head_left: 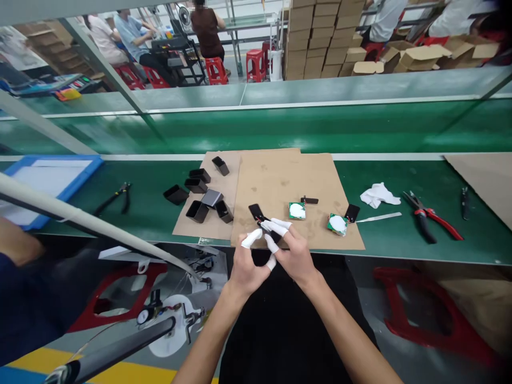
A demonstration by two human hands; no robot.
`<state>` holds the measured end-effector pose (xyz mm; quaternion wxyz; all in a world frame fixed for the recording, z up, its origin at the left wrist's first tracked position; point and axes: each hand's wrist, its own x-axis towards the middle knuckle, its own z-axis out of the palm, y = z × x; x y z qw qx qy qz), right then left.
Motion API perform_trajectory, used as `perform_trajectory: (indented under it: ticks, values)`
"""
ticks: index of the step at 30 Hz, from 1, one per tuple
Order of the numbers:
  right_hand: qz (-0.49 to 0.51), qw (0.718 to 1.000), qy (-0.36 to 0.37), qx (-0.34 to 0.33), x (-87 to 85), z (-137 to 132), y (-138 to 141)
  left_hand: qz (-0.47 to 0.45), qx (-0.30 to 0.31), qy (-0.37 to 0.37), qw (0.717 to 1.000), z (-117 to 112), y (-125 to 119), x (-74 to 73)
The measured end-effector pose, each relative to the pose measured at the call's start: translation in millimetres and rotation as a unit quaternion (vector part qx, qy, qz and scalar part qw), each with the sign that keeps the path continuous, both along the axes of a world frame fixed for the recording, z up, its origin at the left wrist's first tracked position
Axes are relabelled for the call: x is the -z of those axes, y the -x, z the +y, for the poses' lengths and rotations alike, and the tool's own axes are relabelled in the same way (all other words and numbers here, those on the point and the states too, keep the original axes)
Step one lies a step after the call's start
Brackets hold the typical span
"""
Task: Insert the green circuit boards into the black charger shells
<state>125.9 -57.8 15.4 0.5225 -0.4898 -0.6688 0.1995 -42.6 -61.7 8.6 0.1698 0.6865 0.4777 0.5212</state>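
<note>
White finger cots cover several fingertips of both hands. My right hand (296, 256) has its fingers closed on a small black housing (275, 234) at the near edge of the cardboard sheet (280, 181). My left hand (245, 266) curls round the near left side of the same piece, its thumb beside the right hand's fingers. A flat black panel (255, 212) extends from the piece at the upper left, with a bit of red at the joint. Right of my hands lie two green circuit boards with white round tops, one board (297, 211) farther left and another board (337, 224) farther right.
Black box-shaped shells (197, 212) stand and lie on the left cardboard. Cutters (114, 198) and a blue-rimmed tray (90, 166) are farther left. At right are a white cloth (379, 195), a thin strip (378, 217), red-black pliers (430, 216) and a small dark tool (464, 204).
</note>
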Motion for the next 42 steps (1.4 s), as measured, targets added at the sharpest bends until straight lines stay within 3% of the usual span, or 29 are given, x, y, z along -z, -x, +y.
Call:
perform_trajectory:
  ticks: [5, 9, 22, 34, 42]
  values:
    - [-0.053, 0.996, -0.054, 0.037, 20.3, -7, -4, -0.043, -0.032, 0.001, 0.999, 6, 23, 1.5]
    - [-0.074, 0.992, -0.093, 0.051, 29.9, -7, -3, -0.075, -0.068, 0.015, 0.995, 22, 22, 4.7]
    - [-0.113, 0.983, -0.133, 0.061, 30.1, -1, -4, -0.047, -0.121, 0.021, 0.991, 36, 12, 22.9]
    - [-0.071, 0.991, -0.101, 0.047, 25.7, 0, -6, -0.014, -0.130, 0.003, 0.991, 38, 13, 25.5]
    - [0.091, 0.994, -0.001, 0.064, 15.1, -2, 2, -0.004, -0.140, 0.001, 0.990, 37, 12, 24.9]
